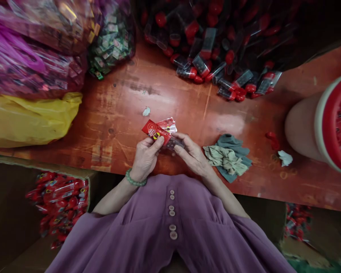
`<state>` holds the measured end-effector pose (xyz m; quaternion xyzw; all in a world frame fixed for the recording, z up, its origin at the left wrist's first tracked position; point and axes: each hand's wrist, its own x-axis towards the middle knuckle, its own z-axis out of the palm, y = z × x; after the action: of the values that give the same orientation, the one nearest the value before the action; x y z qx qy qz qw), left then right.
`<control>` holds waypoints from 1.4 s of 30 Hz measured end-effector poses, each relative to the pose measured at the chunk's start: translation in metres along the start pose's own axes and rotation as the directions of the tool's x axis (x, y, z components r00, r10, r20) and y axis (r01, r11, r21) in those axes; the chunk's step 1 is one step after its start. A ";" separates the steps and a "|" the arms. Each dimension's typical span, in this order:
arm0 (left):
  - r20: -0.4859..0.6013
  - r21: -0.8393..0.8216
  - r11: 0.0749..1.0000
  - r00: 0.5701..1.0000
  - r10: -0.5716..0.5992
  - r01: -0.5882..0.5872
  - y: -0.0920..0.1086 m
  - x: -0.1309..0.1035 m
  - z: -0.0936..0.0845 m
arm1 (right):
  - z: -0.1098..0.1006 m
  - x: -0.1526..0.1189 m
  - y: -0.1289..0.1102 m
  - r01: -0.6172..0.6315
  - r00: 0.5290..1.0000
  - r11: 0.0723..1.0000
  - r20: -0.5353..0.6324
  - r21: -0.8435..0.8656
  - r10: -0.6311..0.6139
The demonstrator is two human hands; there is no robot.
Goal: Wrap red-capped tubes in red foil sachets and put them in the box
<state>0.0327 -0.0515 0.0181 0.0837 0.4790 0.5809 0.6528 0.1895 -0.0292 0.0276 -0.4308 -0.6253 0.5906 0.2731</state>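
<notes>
on the far left: yellow bag (28,119) under pink bags (31,49) of wrapped goods, on the red tabletop (125,102)
below left: box (58,203) of red packets, lower than the tabletop edge
left hand (144,155): clenched on a red packet (156,131), thumb on top, green bracelet (135,180) at the wrist
right hand (191,153): fingers pinching a small dark tube (176,143), touching the packet
right of hands: crumpled cloth (227,157)
top right: pile of red-capped tubes (216,49)
far right: red bucket (326,123) on its side

bucket (318,125) cut off rt, pkt print (156,132) unreadable
</notes>
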 end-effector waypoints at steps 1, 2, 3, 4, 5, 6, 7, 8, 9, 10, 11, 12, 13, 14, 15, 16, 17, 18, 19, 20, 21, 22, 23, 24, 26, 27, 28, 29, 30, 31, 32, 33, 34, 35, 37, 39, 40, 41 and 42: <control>0.003 0.007 1.000 1.000 0.004 -0.004 -0.001 0.001 0.000 | -0.003 -0.002 0.002 -0.022 0.999 1.000 0.028 0.004 0.022; 0.011 0.017 1.000 1.000 0.003 -0.003 -0.002 0.003 0.000 | -0.004 -0.003 0.005 -0.034 0.999 0.999 0.039 0.003 0.034; 0.018 0.027 1.000 1.000 0.001 -0.001 -0.003 0.003 0.000 | -0.005 -0.003 0.007 -0.029 0.999 1.000 0.030 -0.012 0.029; 0.021 0.038 0.999 1.000 0.000 -0.001 -0.004 0.004 0.001 | -0.005 -0.003 0.009 -0.003 1.000 0.999 0.011 -0.046 0.004; 0.019 0.049 0.999 1.000 0.002 -0.003 -0.005 0.005 0.001 | -0.004 -0.002 0.011 0.038 0.999 0.995 -0.015 -0.094 -0.039; 0.018 0.060 0.998 1.000 0.005 -0.006 -0.006 0.005 0.002 | -0.003 -0.001 0.011 0.089 0.995 0.986 -0.041 -0.144 -0.096; 0.021 0.075 0.997 1.000 0.010 -0.011 -0.007 0.006 0.002 | -0.001 0.000 0.011 0.131 0.987 0.974 -0.063 -0.184 -0.145; 0.027 0.096 0.995 1.000 0.015 -0.018 -0.008 0.006 0.001 | 0.000 0.001 0.011 0.152 0.982 0.968 -0.081 -0.201 -0.171; 0.040 0.124 0.992 0.999 0.016 -0.021 -0.008 0.007 0.001 | 0.002 0.002 0.010 0.146 0.982 0.972 -0.092 -0.187 -0.165; 0.059 0.154 0.988 0.998 0.014 -0.023 -0.009 0.008 0.000 | 0.003 0.003 0.009 0.113 0.987 0.983 -0.096 -0.145 -0.128; 0.078 0.180 0.983 0.997 0.011 -0.025 -0.009 0.008 -0.001 | 0.004 0.004 0.008 0.064 0.993 0.994 -0.095 -0.089 -0.072; 0.092 0.196 0.980 0.996 0.010 -0.028 -0.008 0.009 -0.001 | 0.005 0.005 0.007 0.012 0.996 0.999 -0.089 -0.035 -0.015; 0.101 0.197 0.980 0.995 0.013 -0.033 -0.008 0.010 -0.001 | 0.006 0.005 0.007 -0.028 0.996 1.000 -0.081 0.008 0.029; 0.104 0.184 0.982 0.994 0.021 -0.040 -0.007 0.010 -0.001 | 0.007 0.005 0.007 -0.048 0.996 0.998 -0.077 0.038 0.051; 0.098 0.161 0.986 0.995 0.037 -0.052 -0.006 0.011 -0.001 | 0.008 0.006 0.007 -0.053 0.995 0.997 -0.078 0.056 0.058; 0.083 0.132 0.989 0.995 0.056 -0.067 -0.005 0.011 0.000 | 0.009 0.006 0.007 -0.051 0.995 0.996 -0.082 0.067 0.056; 0.068 0.109 0.991 0.995 0.074 -0.081 -0.004 0.011 0.000 | 0.010 0.006 0.006 -0.046 0.995 0.996 -0.083 0.076 0.052; 0.055 0.091 0.991 0.995 0.088 -0.093 -0.003 0.011 0.002 | 0.010 0.006 0.006 -0.042 0.996 0.996 -0.076 0.083 0.049; 0.044 0.080 0.992 0.994 0.096 -0.100 -0.001 0.012 0.003 | 0.010 0.006 0.006 -0.041 0.997 0.995 -0.062 0.089 0.047; 0.037 0.071 0.992 0.995 0.097 -0.100 -0.001 0.012 0.004 | 0.010 0.006 0.005 -0.043 0.998 0.995 -0.043 0.093 0.048; 0.034 0.062 0.993 0.995 0.094 -0.096 0.000 0.011 0.005 | 0.010 0.005 0.005 -0.049 0.998 0.994 -0.020 0.097 0.051; 0.033 0.052 0.994 0.995 0.090 -0.091 0.001 0.011 0.005 | 0.009 0.004 0.005 -0.057 0.998 0.993 0.001 0.105 0.057; 0.031 0.041 0.995 0.996 0.087 -0.089 0.001 0.011 0.005 | 0.008 0.003 0.005 -0.063 0.998 0.991 0.015 0.116 0.062; 0.030 0.035 0.996 0.996 0.085 -0.086 0.000 0.010 0.005 | 0.007 0.002 0.006 -0.065 0.998 0.989 0.019 0.132 0.063; 0.046 0.056 0.996 0.996 0.071 -0.073 -0.003 0.008 0.004 | 0.006 0.000 0.008 -0.055 0.998 0.985 0.008 0.164 0.054; 0.059 0.079 0.995 0.996 0.060 -0.065 -0.005 0.007 0.004 | 0.006 -0.001 0.010 -0.047 0.999 0.984 0.001 0.174 0.047; 0.072 0.107 0.993 0.996 0.049 -0.056 -0.007 0.006 0.003 | 0.006 -0.001 0.011 -0.040 0.999 0.983 -0.005 0.178 0.041; 0.083 0.134 0.990 0.996 0.039 -0.049 -0.009 0.004 0.003 | 0.006 -0.001 0.013 -0.036 0.999 0.983 -0.010 0.178 0.039; 0.092 0.155 0.987 0.995 0.031 -0.045 -0.011 0.002 0.003 | 0.006 -0.002 0.014 -0.035 0.999 0.983 -0.016 0.178 0.039; 0.102 0.168 0.985 0.994 0.026 -0.043 -0.013 0.001 0.003 | 0.006 -0.002 0.015 -0.037 0.999 0.983 -0.022 0.182 0.041; 0.114 0.176 0.984 0.993 0.022 -0.042 -0.014 -0.001 0.003 | 0.006 -0.002 0.016 -0.039 0.998 0.981 -0.032 0.190 0.045; 0.128 0.182 0.982 0.992 0.018 -0.041 -0.015 -0.002 0.003 | 0.006 -0.002 0.017 -0.038 0.998 0.978 -0.040 0.204 0.047; 0.142 0.190 0.981 0.990 0.013 -0.041 -0.015 -0.004 0.003 | 0.006 -0.002 0.019 -0.035 0.998 0.975 -0.046 0.220 0.046; 0.152 0.200 0.979 0.988 0.012 -0.043 -0.015 -0.005 0.004 | 0.006 -0.002 0.020 -0.031 0.998 0.971 -0.050 0.236 0.044; 0.159 0.224 0.973 0.987 0.018 -0.054 -0.015 -0.007 0.003 | 0.006 -0.003 0.022 -0.028 0.998 0.966 -0.050 0.256 0.043; 0.161 0.249 0.966 0.987 0.027 -0.067 -0.014 -0.009 0.002 | 0.006 -0.004 0.023 -0.035 0.997 0.967 -0.051 0.252 0.049; 0.165 0.260 0.963 0.986 0.030 -0.073 -0.014 -0.011 0.001 | 0.006 -0.004 0.023 -0.040 0.997 0.969 -0.049 0.246 0.054; 0.170 0.270 0.960 0.985 0.030 -0.076 -0.013 -0.012 0.001 | 0.007 -0.004 0.023 -0.042 0.997 0.970 -0.046 0.240 0.055; 0.171 0.279 0.957 0.985 0.031 -0.078 -0.013 -0.013 0.000 | 0.008 -0.004 0.023 -0.043 0.998 0.971 -0.039 0.236 0.054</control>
<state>0.0430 -0.0662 0.0162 0.2375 0.4993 0.5149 0.6551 0.1900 -0.0385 0.0047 -0.4238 -0.5340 0.6572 0.3215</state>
